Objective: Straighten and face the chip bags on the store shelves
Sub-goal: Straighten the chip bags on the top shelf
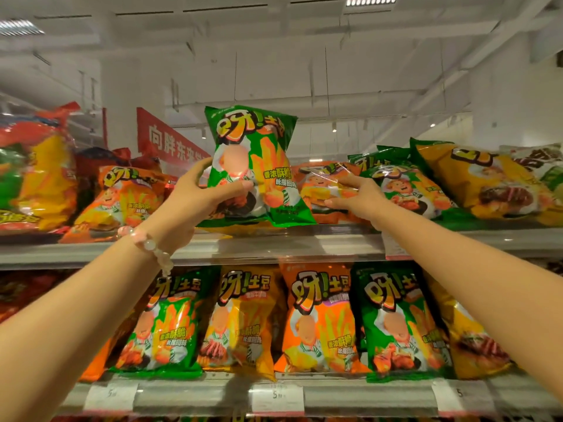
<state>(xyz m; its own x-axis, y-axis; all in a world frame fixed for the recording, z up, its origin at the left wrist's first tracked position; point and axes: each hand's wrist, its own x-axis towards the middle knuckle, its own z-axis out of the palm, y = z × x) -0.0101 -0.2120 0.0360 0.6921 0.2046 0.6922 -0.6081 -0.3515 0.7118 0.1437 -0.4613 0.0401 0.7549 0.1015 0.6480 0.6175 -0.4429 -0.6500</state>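
Observation:
My left hand [195, 197] grips a green chip bag [256, 147] by its lower left side and holds it upright above the front of the top shelf [274, 248]. My right hand [356, 196] reaches to the orange chip bag [323, 178] lying flat just right of it, fingers stretched out and touching its clear wrap. More green and yellow bags [487, 181] lie tilted back along the right of the top shelf. An orange bag [128, 196] leans at the left.
The lower shelf [335, 394] carries a row of upright green, yellow and orange bags facing front, with price tags on its edge. Red and yellow multipacks [33, 178] stand at the far left of the top shelf. A red banner [164, 138] hangs behind.

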